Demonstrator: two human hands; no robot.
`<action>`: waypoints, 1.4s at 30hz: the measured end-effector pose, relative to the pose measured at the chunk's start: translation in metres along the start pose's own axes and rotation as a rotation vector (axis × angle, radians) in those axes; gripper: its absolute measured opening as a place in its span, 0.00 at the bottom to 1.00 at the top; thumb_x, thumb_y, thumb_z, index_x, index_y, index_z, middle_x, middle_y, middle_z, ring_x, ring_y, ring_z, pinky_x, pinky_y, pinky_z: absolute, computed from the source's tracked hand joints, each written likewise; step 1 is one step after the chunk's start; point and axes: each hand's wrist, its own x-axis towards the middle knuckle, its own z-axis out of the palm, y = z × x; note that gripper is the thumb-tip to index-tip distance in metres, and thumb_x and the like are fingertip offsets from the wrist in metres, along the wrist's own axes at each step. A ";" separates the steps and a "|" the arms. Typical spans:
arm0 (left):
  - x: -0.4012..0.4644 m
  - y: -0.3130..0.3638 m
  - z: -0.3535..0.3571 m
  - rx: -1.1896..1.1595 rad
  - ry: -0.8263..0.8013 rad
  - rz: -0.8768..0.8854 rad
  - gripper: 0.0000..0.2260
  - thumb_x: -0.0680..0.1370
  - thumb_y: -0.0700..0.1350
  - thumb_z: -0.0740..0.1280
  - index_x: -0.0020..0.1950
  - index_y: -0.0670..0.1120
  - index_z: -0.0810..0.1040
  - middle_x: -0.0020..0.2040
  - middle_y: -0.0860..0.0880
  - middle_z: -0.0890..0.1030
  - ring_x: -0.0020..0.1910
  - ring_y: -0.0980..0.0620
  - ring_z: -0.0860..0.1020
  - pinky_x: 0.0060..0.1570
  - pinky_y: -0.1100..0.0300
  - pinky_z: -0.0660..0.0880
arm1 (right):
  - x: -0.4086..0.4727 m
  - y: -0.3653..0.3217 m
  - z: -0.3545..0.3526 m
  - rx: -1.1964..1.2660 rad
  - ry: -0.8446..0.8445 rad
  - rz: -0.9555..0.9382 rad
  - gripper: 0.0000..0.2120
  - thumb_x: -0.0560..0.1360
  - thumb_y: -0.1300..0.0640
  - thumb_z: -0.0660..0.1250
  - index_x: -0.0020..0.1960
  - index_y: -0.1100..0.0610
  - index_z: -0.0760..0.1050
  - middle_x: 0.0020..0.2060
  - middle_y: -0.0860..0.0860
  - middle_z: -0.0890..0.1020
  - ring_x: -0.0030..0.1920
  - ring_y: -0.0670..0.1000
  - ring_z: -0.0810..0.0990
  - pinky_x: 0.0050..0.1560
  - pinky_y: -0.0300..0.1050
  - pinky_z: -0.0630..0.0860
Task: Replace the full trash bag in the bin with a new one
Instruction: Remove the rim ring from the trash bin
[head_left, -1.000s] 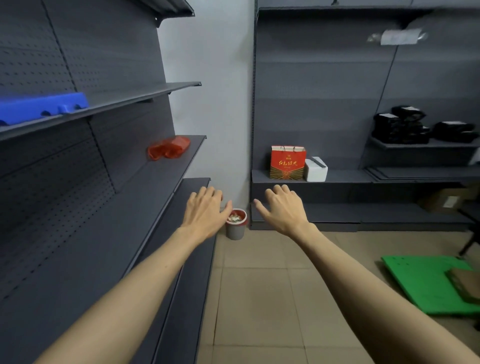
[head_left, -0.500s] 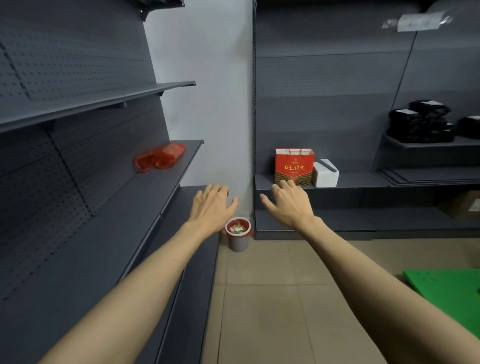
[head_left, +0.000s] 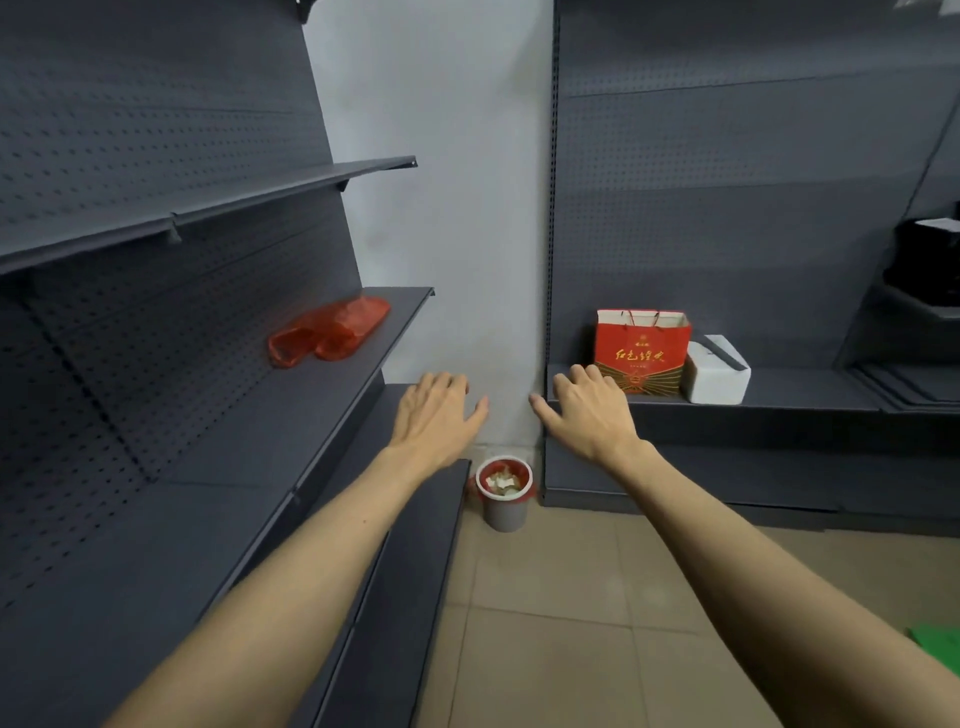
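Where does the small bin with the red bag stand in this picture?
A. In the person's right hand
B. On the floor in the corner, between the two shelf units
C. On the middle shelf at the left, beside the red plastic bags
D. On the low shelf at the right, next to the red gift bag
B: the bin stands on the tiled floor in the corner, below both empty hands, the left hand and the right hand.

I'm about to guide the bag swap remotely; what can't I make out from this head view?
- Bin: small and far; how full the red liner is, and what the pale scraps are, is unclear.
- Red plastic on the left shelf: whether it is a spare bag cannot be told.
- Black items: cut off by the right edge.
- Left hand and right hand: only their backs show.
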 end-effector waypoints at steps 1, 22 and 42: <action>0.010 -0.001 0.005 0.004 -0.001 -0.006 0.20 0.81 0.58 0.54 0.59 0.44 0.76 0.58 0.44 0.79 0.58 0.45 0.75 0.56 0.50 0.70 | 0.008 0.003 0.006 0.011 -0.007 0.003 0.25 0.80 0.40 0.53 0.52 0.60 0.75 0.51 0.57 0.78 0.52 0.55 0.74 0.52 0.51 0.72; 0.281 -0.082 0.165 -0.037 -0.073 -0.003 0.20 0.81 0.57 0.54 0.57 0.43 0.77 0.54 0.44 0.81 0.55 0.44 0.77 0.52 0.49 0.74 | 0.266 0.049 0.158 -0.008 -0.116 0.055 0.26 0.79 0.39 0.52 0.53 0.61 0.75 0.51 0.58 0.79 0.52 0.57 0.76 0.51 0.53 0.73; 0.455 -0.099 0.371 -0.037 -0.339 -0.055 0.19 0.82 0.56 0.55 0.59 0.43 0.75 0.54 0.43 0.81 0.51 0.44 0.79 0.44 0.53 0.72 | 0.440 0.148 0.371 0.052 -0.355 0.083 0.26 0.80 0.39 0.52 0.55 0.61 0.75 0.51 0.60 0.79 0.53 0.59 0.76 0.52 0.53 0.73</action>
